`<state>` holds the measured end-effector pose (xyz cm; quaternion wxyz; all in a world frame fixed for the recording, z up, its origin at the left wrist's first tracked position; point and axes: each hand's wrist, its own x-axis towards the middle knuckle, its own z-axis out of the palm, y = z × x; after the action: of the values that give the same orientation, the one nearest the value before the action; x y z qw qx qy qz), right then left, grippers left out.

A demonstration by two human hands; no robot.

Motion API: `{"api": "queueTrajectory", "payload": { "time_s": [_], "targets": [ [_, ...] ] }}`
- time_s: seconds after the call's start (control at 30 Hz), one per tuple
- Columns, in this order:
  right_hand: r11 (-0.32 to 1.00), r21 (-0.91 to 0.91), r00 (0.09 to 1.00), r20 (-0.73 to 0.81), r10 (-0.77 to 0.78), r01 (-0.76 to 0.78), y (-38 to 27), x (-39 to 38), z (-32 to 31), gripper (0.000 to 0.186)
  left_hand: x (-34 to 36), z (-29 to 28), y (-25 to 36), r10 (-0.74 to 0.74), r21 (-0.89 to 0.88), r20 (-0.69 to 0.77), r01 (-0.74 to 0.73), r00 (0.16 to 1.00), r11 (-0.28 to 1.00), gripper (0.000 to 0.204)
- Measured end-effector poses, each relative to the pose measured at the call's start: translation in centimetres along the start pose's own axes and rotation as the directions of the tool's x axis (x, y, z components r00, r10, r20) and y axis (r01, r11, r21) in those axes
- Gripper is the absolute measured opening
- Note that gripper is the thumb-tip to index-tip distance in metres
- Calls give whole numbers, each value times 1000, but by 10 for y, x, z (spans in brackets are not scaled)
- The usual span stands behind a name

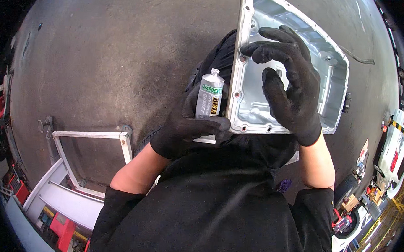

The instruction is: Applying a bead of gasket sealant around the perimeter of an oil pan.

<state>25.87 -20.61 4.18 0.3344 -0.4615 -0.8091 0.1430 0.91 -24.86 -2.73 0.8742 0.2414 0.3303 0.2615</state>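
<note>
My left hand (pixel 179 129), in a black glove, is wrapped round a silver tube of gasket sealant (pixel 210 96) with a green band. The tube stands upright with its narrow neck uppermost and no long nozzle on it. Just to its right is a silver metal oil pan (pixel 337 76), its hollow side facing up and bolt holes along its flat rim. Over the pan's hollow, my gloved right hand (pixel 295 85) is open, fingers curved and thumb apart, with nothing visible between them. Whether its palm touches the pan cannot be made out. My lap is partly hidden beneath the pan.
A light metal frame on castors (pixel 89 134) stands on the dark floor (pixel 101 52) to my left, near a white curved panel (pixel 77 201). A thin rod or hose (pixel 358 56) shows beyond the pan. Along the right edge are a white car (pixel 395 145) and a tyre (pixel 346 187).
</note>
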Motion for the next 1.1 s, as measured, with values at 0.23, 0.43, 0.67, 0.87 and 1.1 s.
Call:
{"api": "queueTrajectory", "payload": {
  "time_s": [0.23, 0.43, 0.67, 0.87, 1.1],
  "targets": [
    [985, -159, 997, 52, -65, 73, -7, 0, 1, 45, 0, 0, 1, -12, 12, -12, 12, 1000, 1000, 78],
    [982, -139, 990, 80, -119, 130, -13, 2, -4, 37, -1, -1, 0, 10, -16, 0, -10, 1000, 1000, 80],
    [977, -148, 987, 73, -146, 155, -2, 2, -3, 42, -1, 2, 4, 5, 42, -4, -5, 1000, 999, 78],
    [960, -176, 974, 94, -204, 218, -9, 1, -7, 33, -2, -1, 1, -8, 35, -24, 9, 1000, 999, 78],
    [972, -184, 988, 65, -139, 148, -7, 2, -8, 34, -1, -3, -4, 63, 93, -6, -63, 998, 994, 78]
  ]
}}
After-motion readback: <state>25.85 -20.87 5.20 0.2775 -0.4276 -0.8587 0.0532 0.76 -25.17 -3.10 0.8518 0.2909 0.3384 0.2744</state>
